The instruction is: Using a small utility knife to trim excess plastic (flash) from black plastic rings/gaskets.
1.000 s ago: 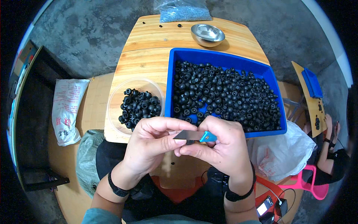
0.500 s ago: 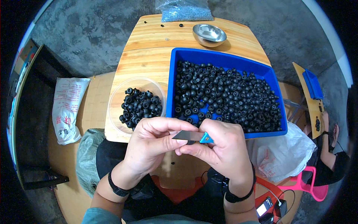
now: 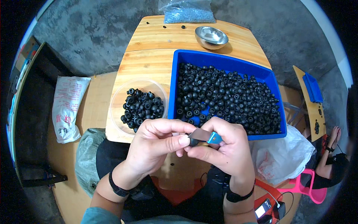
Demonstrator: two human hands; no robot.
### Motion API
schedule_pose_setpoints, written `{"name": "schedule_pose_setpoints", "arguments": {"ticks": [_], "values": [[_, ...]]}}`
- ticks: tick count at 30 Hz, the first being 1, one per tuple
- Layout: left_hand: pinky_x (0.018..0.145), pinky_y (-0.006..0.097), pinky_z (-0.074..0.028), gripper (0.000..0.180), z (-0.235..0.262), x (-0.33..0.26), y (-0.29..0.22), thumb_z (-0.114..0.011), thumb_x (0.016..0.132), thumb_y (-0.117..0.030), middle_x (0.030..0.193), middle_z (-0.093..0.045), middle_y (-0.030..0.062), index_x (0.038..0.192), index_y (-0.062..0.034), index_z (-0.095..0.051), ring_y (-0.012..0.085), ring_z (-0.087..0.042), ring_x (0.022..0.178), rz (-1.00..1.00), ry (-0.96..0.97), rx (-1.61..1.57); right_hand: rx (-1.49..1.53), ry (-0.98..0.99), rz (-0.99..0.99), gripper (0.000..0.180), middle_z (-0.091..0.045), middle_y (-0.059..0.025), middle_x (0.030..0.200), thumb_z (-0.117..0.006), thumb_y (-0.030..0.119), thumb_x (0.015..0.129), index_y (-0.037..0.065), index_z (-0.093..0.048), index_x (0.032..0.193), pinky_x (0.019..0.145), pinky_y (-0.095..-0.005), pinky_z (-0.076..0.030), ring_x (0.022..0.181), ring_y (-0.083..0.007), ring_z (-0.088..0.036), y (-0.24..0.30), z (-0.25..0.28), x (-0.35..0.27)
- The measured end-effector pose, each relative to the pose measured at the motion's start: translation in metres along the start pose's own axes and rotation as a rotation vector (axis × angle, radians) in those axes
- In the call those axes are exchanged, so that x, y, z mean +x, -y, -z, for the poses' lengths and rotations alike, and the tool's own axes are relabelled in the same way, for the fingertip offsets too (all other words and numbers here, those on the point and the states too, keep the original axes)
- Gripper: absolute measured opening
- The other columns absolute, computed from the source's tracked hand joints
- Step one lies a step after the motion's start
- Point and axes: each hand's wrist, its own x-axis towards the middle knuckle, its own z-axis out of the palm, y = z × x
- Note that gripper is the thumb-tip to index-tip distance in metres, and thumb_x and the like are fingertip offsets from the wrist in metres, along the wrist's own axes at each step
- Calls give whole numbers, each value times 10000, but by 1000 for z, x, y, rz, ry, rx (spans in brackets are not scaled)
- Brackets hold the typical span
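My left hand pinches a small round black part between thumb and forefinger. Closed round a utility knife with a turquoise end is my right hand; the knife's flat blade lies against the black part. Both hands meet just off the table's near edge. Beyond my left hand, a clear round plastic tub holds many similar black parts. Beyond my right hand stands a large blue tray filled with loose black parts, its bottom showing in a few spots.
A steel bowl and a clear bag of small bluish pieces sit at the wooden table's far end, near a few stray black parts. White sacks stand on both sides. Another person works at far right beside a pink stool.
The knife and my right hand have shifted slightly right, and the blade has turned. More of the black part shows at my left fingertips. The other person's hands have come together.
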Motion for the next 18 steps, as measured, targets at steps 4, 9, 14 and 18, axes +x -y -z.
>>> {"name": "schedule_pose_setpoints", "arguments": {"ticks": [4,9,14,18], "values": [[624,188,-469,188,10,0,-6,-634,805,-27,867,-649,59,987,20,-646,82,-574,686,-84,8,95,43,-82,-30,215,-514,-53,548,-703,210,781,36,-577,777,469,-267,-381,506,-88,-476,-4,-1,4],[648,209,-461,155,23,8,-31,-646,773,18,801,-637,37,927,33,-653,92,-579,716,-348,-334,610,-418,-469,-305,188,-525,-58,545,-660,186,793,19,-596,738,491,-285,-393,503,-123,-488,-35,54,4],[634,220,-442,159,53,16,-29,-639,755,-7,817,-633,50,910,27,-653,86,-554,693,-314,-460,1108,-738,-327,-335,157,-607,-170,688,-697,158,712,36,-618,771,608,-430,-461,679,-359,-599,-60,49,7],[588,249,-443,148,39,18,-25,-636,720,4,756,-616,76,865,28,-651,124,-552,644,-399,-402,1152,-790,-230,-431,205,-620,-162,710,-727,193,678,40,-618,761,641,-441,-474,713,-359,-604,-51,39,16]]}}
